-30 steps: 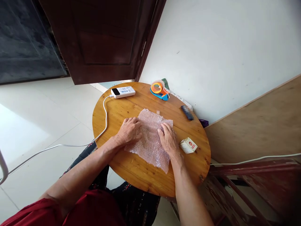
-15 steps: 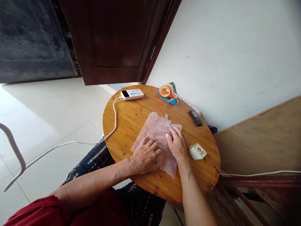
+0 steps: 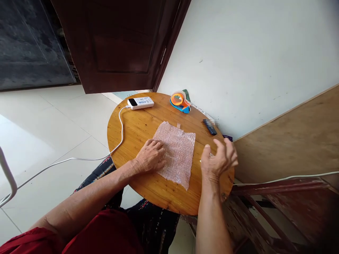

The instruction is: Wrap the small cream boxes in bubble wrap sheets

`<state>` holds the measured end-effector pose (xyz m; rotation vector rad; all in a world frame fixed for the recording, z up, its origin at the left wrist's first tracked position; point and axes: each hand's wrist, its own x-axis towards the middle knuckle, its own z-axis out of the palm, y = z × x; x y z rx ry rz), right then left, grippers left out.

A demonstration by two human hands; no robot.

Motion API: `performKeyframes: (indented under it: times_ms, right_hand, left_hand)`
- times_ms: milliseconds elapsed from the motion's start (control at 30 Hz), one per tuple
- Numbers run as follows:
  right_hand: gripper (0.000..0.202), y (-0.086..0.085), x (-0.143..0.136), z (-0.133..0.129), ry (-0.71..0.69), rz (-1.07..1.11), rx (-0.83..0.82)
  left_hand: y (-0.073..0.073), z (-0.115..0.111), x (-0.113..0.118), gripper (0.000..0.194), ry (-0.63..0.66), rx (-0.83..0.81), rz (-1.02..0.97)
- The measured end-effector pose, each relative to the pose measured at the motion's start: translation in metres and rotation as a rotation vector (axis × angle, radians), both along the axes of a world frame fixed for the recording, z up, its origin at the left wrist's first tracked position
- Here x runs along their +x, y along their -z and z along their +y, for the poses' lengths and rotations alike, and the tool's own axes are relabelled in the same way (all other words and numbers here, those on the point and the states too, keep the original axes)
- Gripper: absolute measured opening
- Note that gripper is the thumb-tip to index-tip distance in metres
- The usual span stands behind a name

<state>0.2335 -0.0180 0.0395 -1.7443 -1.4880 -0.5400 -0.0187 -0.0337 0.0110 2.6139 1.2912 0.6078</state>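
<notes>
Left hand [image 3: 151,155], grip unclear, overlaps the bubble wrap [image 3: 178,155] edge; right hand [image 3: 218,158] hovers wide near the table [image 3: 137,130] rim.

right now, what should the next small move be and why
Probably close the right hand around the pale item: that hand is open, fingers parted, with the item mostly hidden behind it, while the left hand rests on the bubble wrap.

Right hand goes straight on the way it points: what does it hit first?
Right hand: probably the black item near the edge of the table, roughly ahead but a little left of its line. If it passes right of or above that, the white wall comes first. Depth is unclear.
</notes>
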Motion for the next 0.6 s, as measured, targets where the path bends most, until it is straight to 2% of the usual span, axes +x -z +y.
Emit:
performKeyframes:
  times_ms: [100, 167, 267, 467, 600]
  right_hand:
    - [0.061, -0.002, 0.024, -0.008, 0.127, 0.252, -0.111]
    - [0.074, 0.001, 0.035, -0.011, 0.114, 0.467, -0.272]
    - [0.077, 0.004, 0.038, -0.012, 0.035, 0.651, -0.423]
    - [0.077, -0.004, 0.032, -0.02, -0.053, 0.633, -0.46]
    - [0.08, 0.003, 0.04, -0.032, -0.083, 0.58, -0.507]
  left_hand:
    - [0.004, -0.003, 0.001, 0.035, -0.018, 0.026, -0.024]
    - [0.004, -0.004, 0.002, 0.035, -0.038, 0.033, -0.039]
    - [0.003, -0.004, 0.002, 0.035, -0.048, 0.033, -0.055]
    - [0.006, -0.002, 0.001, 0.038, -0.038, 0.013, -0.076]
    - [0.004, -0.004, 0.001, 0.042, -0.036, -0.007, -0.106]
